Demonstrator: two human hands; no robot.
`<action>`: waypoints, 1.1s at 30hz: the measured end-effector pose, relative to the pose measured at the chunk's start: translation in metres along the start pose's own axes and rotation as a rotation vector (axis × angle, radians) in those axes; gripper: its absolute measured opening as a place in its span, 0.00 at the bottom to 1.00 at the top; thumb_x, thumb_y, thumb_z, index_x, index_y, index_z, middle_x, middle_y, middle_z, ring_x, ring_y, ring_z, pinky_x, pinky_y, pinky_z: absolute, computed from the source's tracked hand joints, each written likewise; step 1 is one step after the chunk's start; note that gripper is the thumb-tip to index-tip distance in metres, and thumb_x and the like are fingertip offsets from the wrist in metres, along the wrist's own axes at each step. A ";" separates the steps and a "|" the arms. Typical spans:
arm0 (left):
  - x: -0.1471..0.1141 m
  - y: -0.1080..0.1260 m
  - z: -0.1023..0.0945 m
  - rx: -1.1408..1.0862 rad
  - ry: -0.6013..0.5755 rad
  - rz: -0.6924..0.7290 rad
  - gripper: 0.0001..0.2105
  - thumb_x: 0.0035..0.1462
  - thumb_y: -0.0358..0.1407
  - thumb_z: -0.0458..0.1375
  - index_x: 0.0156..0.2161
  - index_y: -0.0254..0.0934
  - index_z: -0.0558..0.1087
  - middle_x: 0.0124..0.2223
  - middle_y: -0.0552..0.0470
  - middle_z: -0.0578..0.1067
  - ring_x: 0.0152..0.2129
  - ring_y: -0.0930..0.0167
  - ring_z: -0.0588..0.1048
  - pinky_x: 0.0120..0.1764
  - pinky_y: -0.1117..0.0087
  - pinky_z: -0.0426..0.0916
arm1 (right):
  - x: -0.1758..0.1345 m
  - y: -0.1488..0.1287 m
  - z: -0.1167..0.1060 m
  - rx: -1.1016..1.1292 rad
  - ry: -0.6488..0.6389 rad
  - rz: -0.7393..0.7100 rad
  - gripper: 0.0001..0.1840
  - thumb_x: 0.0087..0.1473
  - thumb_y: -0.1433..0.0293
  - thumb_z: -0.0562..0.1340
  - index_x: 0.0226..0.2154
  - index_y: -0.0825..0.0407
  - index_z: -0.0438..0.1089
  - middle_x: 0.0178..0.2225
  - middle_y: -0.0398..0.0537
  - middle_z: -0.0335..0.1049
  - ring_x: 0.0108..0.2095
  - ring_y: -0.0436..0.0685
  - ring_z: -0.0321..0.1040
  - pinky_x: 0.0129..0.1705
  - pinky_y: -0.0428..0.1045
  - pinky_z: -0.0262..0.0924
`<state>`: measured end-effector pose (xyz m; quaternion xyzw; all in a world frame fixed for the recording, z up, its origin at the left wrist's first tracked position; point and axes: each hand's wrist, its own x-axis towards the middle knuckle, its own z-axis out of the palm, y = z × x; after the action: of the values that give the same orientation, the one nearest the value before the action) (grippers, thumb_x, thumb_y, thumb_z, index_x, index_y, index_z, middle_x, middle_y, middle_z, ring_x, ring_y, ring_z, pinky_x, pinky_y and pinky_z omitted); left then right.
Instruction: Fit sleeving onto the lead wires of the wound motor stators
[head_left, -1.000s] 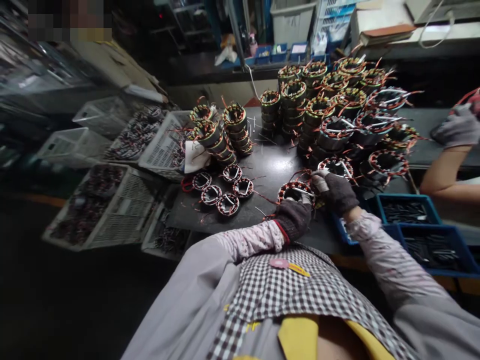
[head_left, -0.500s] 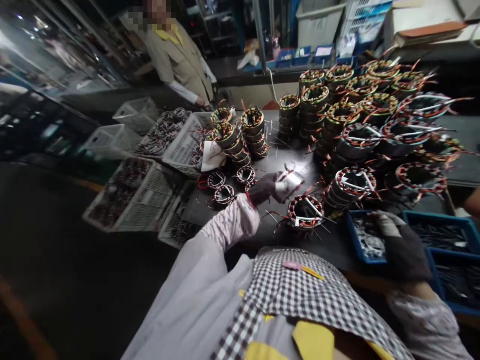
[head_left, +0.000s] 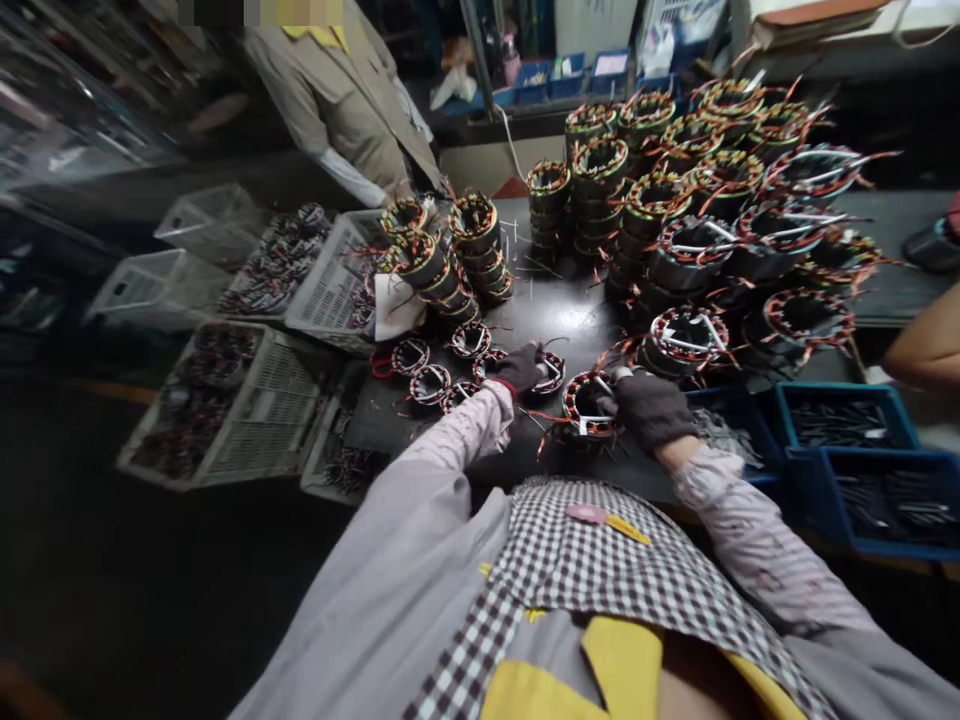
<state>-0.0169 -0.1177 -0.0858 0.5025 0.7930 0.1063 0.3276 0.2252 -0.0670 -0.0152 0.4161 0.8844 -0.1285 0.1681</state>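
My left hand [head_left: 521, 371], in a dark glove, has its fingers closed on a small wound stator ring [head_left: 553, 373] low over the table. Next to it, several similar small stator rings [head_left: 430, 384] stand close together. My gloved right hand [head_left: 654, 408] grips the right side of a larger wound stator [head_left: 585, 424], with fingertips at its rim and partly inside. This stator has red and white windings, a white strip and loose lead wires. Whether the right fingers also hold a small part is hidden.
Stacked stators [head_left: 600, 160] fill the back and right of the dark table [head_left: 547, 290]. Blue bins [head_left: 896, 500] of small parts stand at front right, white crates [head_left: 247, 420] of small rings at left. A person [head_left: 352, 100] stands across the table; another person's arm [head_left: 926, 335] shows at right.
My left hand has lowered the small stator ring from a tilted, raised pose toward the other small ones. My right hand has left the blue bin and moved left onto the larger stator.
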 end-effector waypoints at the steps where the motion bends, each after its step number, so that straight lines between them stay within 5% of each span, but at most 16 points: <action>1: -0.012 0.003 -0.010 -0.030 0.034 0.046 0.22 0.71 0.34 0.61 0.67 0.33 0.75 0.62 0.37 0.83 0.57 0.61 0.81 0.62 0.60 0.75 | 0.005 -0.002 -0.003 -0.037 -0.042 -0.017 0.22 0.80 0.65 0.54 0.62 0.60 0.75 0.54 0.71 0.81 0.52 0.71 0.83 0.44 0.55 0.65; 3: -0.040 0.016 -0.022 -0.081 0.059 0.228 0.23 0.70 0.38 0.63 0.68 0.37 0.75 0.61 0.42 0.83 0.56 0.62 0.82 0.62 0.60 0.76 | 0.010 0.000 -0.006 -0.066 -0.094 -0.049 0.21 0.79 0.71 0.51 0.58 0.59 0.77 0.52 0.70 0.82 0.51 0.70 0.83 0.43 0.54 0.61; 6: -0.075 0.043 -0.010 0.073 -0.051 0.463 0.27 0.63 0.44 0.72 0.65 0.40 0.80 0.61 0.41 0.84 0.56 0.56 0.83 0.61 0.56 0.76 | 0.012 0.007 -0.008 -0.045 -0.098 -0.067 0.19 0.79 0.69 0.53 0.56 0.57 0.78 0.53 0.69 0.82 0.52 0.67 0.83 0.43 0.53 0.59; 11: -0.077 0.075 0.029 0.298 -0.111 0.429 0.20 0.66 0.47 0.70 0.53 0.31 0.87 0.53 0.31 0.85 0.49 0.48 0.84 0.53 0.52 0.78 | 0.016 -0.006 -0.008 -0.030 -0.029 -0.084 0.21 0.79 0.65 0.56 0.66 0.53 0.74 0.60 0.67 0.79 0.55 0.65 0.80 0.47 0.52 0.60; 15: -0.072 0.076 0.036 0.296 -0.055 0.456 0.17 0.60 0.41 0.74 0.50 0.31 0.87 0.53 0.30 0.85 0.51 0.46 0.83 0.54 0.50 0.77 | 0.019 -0.011 -0.005 -0.116 -0.014 -0.021 0.20 0.79 0.70 0.54 0.61 0.59 0.77 0.56 0.70 0.81 0.55 0.67 0.81 0.46 0.53 0.61; 22: -0.079 0.069 0.046 0.185 0.031 0.465 0.11 0.60 0.38 0.72 0.45 0.33 0.88 0.48 0.32 0.86 0.48 0.45 0.83 0.49 0.49 0.75 | 0.017 -0.007 -0.006 -0.027 0.000 -0.015 0.19 0.77 0.66 0.58 0.59 0.54 0.80 0.58 0.66 0.81 0.54 0.67 0.81 0.47 0.53 0.63; 27: -0.096 0.055 0.042 0.189 0.036 0.488 0.16 0.72 0.41 0.64 0.58 0.39 0.86 0.60 0.34 0.85 0.56 0.48 0.82 0.57 0.50 0.75 | 0.017 -0.022 0.003 -0.126 0.066 -0.009 0.23 0.75 0.72 0.52 0.59 0.59 0.79 0.53 0.73 0.81 0.53 0.70 0.80 0.48 0.56 0.63; 30: -0.106 0.049 0.038 0.255 0.002 0.432 0.18 0.76 0.37 0.56 0.61 0.43 0.85 0.57 0.36 0.86 0.53 0.51 0.83 0.53 0.50 0.77 | 0.013 -0.020 0.012 -0.100 0.107 -0.062 0.23 0.75 0.71 0.52 0.57 0.56 0.81 0.53 0.73 0.81 0.53 0.72 0.79 0.51 0.59 0.66; 33: -0.106 0.047 0.038 0.271 0.016 0.423 0.17 0.75 0.38 0.60 0.61 0.41 0.85 0.55 0.35 0.86 0.53 0.51 0.84 0.54 0.52 0.77 | 0.016 -0.016 0.017 -0.003 0.117 -0.129 0.20 0.75 0.69 0.55 0.55 0.52 0.82 0.54 0.69 0.82 0.54 0.72 0.79 0.54 0.58 0.67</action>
<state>0.0710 -0.1932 -0.0476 0.6956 0.6799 0.0692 0.2215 0.2066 -0.0719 -0.0352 0.3646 0.9179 -0.1135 0.1082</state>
